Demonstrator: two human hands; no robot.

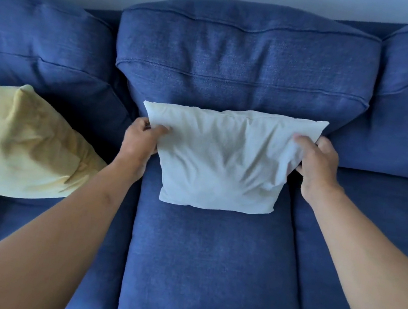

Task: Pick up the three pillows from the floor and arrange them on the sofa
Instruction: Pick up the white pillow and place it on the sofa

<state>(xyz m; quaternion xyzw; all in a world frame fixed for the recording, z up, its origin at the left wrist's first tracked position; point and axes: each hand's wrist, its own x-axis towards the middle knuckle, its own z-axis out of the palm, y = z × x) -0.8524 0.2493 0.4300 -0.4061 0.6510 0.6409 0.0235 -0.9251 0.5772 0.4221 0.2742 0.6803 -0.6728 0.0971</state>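
Hands grip opposite sides of a rumpled white fabric pillow [221, 157]: the left hand [140, 141] pinches its left edge, the right hand [316, 164] its right edge (fingers curled behind the cloth). It stands on the middle seat of the blue fabric sofa [210, 262], leaning against the back cushion. A pale yellow pillow [20, 144] lies on the left seat, well apart.

Soft, even, bluish daylight, faint shadows, sharp centre, wide-angle bending and slight blur at edges.
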